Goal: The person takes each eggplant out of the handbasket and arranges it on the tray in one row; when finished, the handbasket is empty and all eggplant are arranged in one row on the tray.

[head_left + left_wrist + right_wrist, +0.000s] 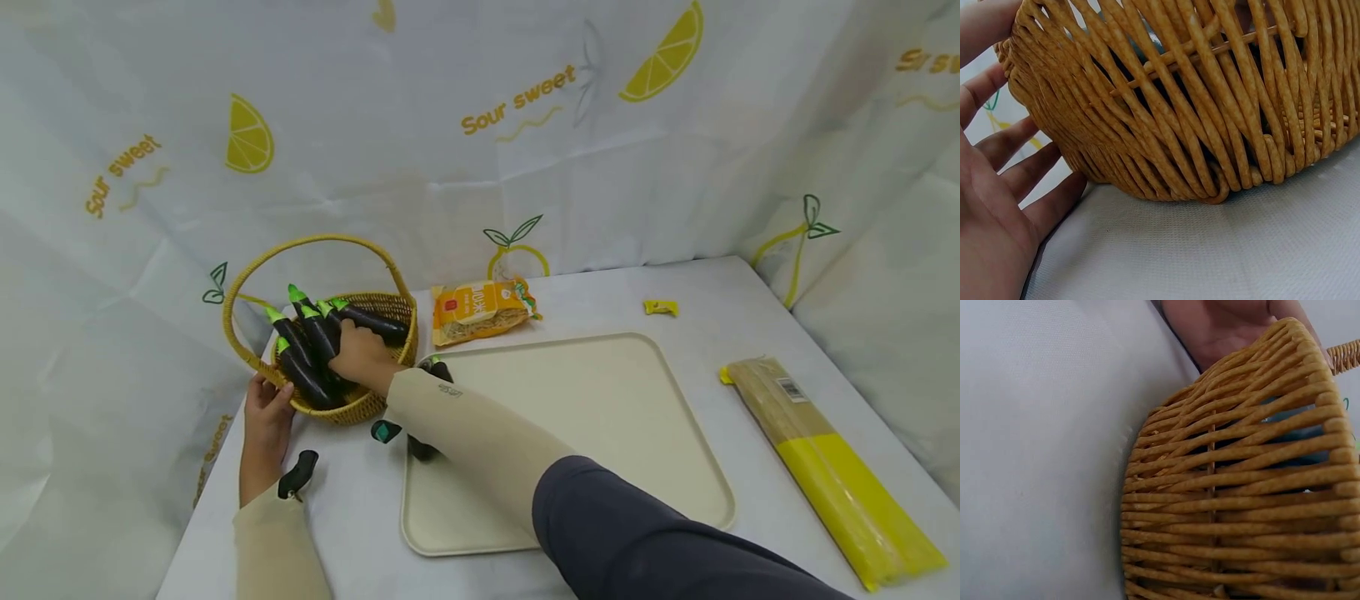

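Observation:
A yellow woven basket (pixel 360 408) with an arched handle stands at the left of the table, holding several dark eggplants (pixel 300 372) with green caps. My left hand (pixel 268 408) holds its near left side. The thumb lies over the rim, and the fingers spread along the outer wall, as the left wrist view shows. Inside the basket, my right hand (pixel 363 357) grips an eggplant (pixel 319 332), its fingertips partly hidden among the others. Under my right forearm, dark eggplant parts (pixel 441 371) show at the left edge of a beige tray (pixel 592 358).
Behind the tray lies an orange food packet (pixel 480 312). A small yellow wrapped piece (pixel 661 307) sits at the back right. To the tray's right is a long yellow pack of dried noodles (pixel 832 475). White printed cloth (pixel 420 117) hangs behind the table.

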### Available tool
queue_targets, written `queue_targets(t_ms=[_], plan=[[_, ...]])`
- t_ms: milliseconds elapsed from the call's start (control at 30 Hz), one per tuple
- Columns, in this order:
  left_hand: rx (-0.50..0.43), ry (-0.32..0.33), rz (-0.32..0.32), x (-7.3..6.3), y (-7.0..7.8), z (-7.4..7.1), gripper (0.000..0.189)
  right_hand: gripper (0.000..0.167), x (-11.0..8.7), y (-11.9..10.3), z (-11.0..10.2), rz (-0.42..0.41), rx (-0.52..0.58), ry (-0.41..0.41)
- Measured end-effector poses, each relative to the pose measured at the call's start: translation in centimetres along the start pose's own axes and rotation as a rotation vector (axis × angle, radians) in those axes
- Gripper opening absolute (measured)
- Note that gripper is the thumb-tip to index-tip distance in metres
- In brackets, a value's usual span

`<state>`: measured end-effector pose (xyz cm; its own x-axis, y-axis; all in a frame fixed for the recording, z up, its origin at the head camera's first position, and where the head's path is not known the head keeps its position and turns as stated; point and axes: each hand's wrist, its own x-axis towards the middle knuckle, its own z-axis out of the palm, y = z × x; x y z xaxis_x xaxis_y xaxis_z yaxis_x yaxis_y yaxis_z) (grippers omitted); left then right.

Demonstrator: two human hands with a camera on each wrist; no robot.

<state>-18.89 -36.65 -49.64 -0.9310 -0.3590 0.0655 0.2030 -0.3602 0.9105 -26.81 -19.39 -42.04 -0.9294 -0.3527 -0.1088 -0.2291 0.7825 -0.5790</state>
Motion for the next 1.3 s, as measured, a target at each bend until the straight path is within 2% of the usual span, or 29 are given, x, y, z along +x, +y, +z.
queue_targets(t_ms=[167,233,367,533,667,800,900,1100,1300], plan=[[0.011,0.006,0.004,0.1,0.2,0.1,0.040,0.072,0.2,-0.4,0.6,-0.003,-0.064,-0.052],[0.017,0.005,0.001,0.0,0.2,0.2,0.039,0.071,0.3,-0.6,0.8,-0.005,-0.069,-0.036],[0.026,0.003,-0.003,-0.1,0.2,0.2,0.039,0.070,0.1,-0.4,0.6,-0.036,-0.011,0.008],[0.027,-0.002,0.000,0.0,0.2,0.4,0.040,0.070,-0.8,0.3,-1.8,-0.098,0.105,0.050],[0.027,0.010,0.006,0.2,0.2,0.5,0.037,0.067,-2.0,1.5,-4.1,-0.158,0.204,0.048],[0.022,0.032,-0.009,0.1,0.2,0.5,0.037,0.065,-3.9,4.0,-5.9,-0.204,0.304,0.023],[0.017,0.023,-0.021,0.1,0.3,0.4,0.039,0.064,-5.5,6.3,-7.2,-0.200,0.367,0.003],[0.011,0.022,-0.009,0.3,0.3,0.4,0.038,0.065,-8.4,10.9,-8.8,-0.129,0.465,-0.066],[0.001,0.023,-0.011,0.1,0.3,0.3,0.038,0.066,-11.1,15.4,-9.1,-0.026,0.500,-0.040]])
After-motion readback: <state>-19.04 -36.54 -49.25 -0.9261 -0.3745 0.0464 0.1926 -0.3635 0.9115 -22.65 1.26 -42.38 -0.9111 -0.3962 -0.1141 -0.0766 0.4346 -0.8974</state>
